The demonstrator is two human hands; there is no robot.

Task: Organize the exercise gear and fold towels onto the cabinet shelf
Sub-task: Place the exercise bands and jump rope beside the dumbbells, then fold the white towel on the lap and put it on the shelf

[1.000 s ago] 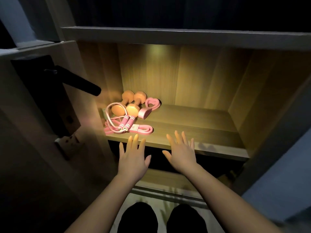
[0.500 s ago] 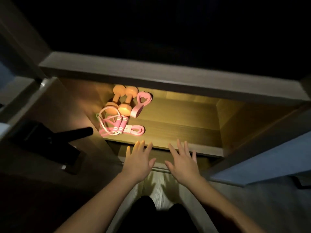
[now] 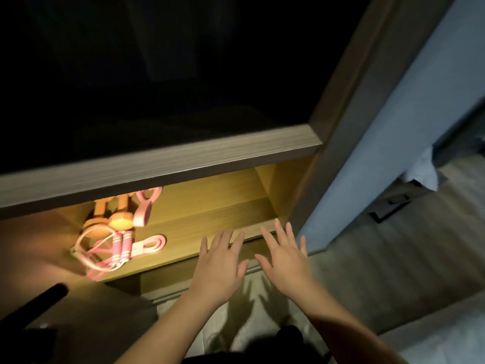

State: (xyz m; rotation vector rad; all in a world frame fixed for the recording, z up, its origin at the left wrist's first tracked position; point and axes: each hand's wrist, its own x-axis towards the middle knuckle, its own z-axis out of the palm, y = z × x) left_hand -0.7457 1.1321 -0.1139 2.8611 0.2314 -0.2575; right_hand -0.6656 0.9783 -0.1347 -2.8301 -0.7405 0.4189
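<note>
I have both hands out flat before the lit shelf (image 3: 210,219), and neither carries anything. The left hand (image 3: 219,261) and the right hand (image 3: 284,258) hover side by side, palms down, fingers straight and spread, fingertips over the shelf's front edge. Whether they touch the wood I cannot tell from this angle. The exercise gear sits bunched at the left end of that shelf, well apart from my hands. Two orange dumbbells (image 3: 112,219) lie next to each other, partly hidden under the board above. A pink heart-shaped ring (image 3: 144,206) rests just beside them on the right. The pink jump rope (image 3: 105,248) is coiled in front with its handles paired, and a pink strap (image 3: 152,243) is looped next to it. I read that tight grouping as deliberate: packing the gear into one corner keeps the right-hand stretch of board for folded towels. I see no towel I can be sure of. A pale crumpled cloth (image 3: 422,169) shows beyond the blue-grey door (image 3: 393,153) on the right, but I cannot tell what it is. My guess is that the gear is settled and the towels come next.
</note>
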